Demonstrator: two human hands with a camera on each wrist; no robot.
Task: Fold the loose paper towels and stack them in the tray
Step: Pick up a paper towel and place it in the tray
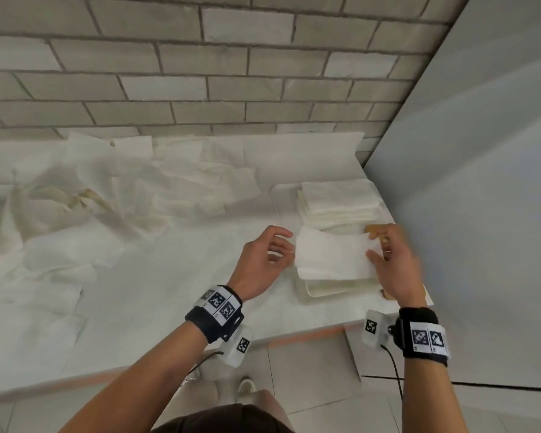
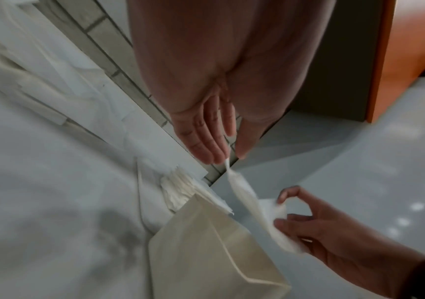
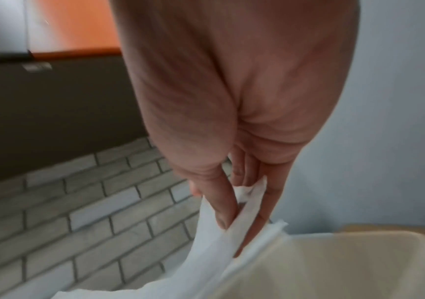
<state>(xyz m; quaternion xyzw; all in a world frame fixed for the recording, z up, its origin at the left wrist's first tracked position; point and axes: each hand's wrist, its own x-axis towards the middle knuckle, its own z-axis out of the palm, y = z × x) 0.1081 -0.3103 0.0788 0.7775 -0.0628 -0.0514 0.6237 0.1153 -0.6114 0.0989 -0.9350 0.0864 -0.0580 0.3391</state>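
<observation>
Over the tray (image 1: 286,195), your hands pinch one folded towel (image 1: 330,256).
Far right, a stack (image 1: 338,201) sits done; many loose towels (image 1: 107,195) remain left.

Black wristbands (image 1: 214,320) with white square-code tags, trailing black cables (image 1: 395,370)

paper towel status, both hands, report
Left hand pinches one end of the folded paper towel, right hand pinches the other. Towel held over the tray, near the stack. Nothing in the way.
</observation>
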